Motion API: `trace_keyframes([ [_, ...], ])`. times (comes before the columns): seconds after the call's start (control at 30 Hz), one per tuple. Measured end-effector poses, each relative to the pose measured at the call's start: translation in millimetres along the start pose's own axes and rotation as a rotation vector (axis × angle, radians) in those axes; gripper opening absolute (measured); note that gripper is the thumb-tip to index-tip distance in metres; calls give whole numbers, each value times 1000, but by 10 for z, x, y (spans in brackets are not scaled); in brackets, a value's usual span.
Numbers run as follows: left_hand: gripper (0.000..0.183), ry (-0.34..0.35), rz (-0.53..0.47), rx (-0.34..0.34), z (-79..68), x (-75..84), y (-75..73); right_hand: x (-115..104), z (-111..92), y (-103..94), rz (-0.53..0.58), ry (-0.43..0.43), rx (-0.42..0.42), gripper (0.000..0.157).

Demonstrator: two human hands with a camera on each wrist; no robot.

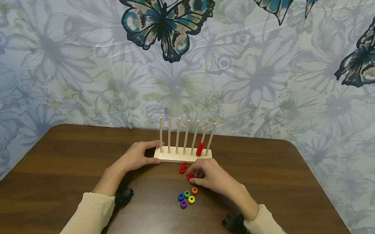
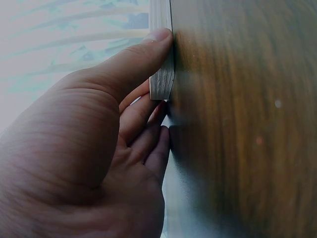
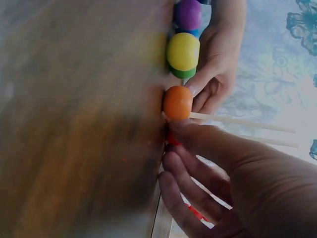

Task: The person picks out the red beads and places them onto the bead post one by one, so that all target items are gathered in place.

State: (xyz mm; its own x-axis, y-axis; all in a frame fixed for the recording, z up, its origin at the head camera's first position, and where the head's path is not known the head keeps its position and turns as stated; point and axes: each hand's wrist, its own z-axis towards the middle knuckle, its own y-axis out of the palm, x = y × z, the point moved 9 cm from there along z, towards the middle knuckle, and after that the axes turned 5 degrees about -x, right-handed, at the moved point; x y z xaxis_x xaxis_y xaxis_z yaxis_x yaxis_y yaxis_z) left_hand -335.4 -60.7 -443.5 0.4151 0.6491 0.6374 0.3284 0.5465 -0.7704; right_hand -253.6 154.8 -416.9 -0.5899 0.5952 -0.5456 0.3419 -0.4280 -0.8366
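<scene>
My left hand (image 1: 137, 154) grips the left end of a pale wooden peg board (image 1: 172, 159), thumb on its front edge and fingers behind. In the left wrist view the thumb presses against the side of the base. Several upright pegs rise from it; red beads (image 1: 200, 149) are stacked on the second peg from the right. In front of the board, my right hand (image 1: 214, 176) pinches a red bead (image 1: 189, 177) between thumb and fingers, low at the tabletop. The right wrist view shows this bead (image 3: 173, 138) mostly hidden by the thumb. Two loose red beads (image 1: 183, 167) lie just left of that hand.
Nearer me on the brown table (image 1: 150, 214) lie single orange (image 1: 194, 191), green (image 1: 187, 194), blue (image 1: 181, 197), yellow (image 1: 191, 200) and purple beads (image 1: 183, 204), grouped together. A butterfly-patterned cloth (image 1: 256, 81) hangs behind the table's far edge.
</scene>
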Motion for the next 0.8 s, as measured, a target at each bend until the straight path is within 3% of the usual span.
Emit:
trace_keyframes([
  [0.3,70,37,-14,-44,77,-78,-58,-44,42,-63,-73,57,67,12],
  [0.57,71,31,-20,-32,18,-62,-42,-23,-74,-325,-77,105,177,10],
  [0.8,71,21,-17,-20,-36,-13,-17,-51,-196,-573,-64,64,253,13],
])
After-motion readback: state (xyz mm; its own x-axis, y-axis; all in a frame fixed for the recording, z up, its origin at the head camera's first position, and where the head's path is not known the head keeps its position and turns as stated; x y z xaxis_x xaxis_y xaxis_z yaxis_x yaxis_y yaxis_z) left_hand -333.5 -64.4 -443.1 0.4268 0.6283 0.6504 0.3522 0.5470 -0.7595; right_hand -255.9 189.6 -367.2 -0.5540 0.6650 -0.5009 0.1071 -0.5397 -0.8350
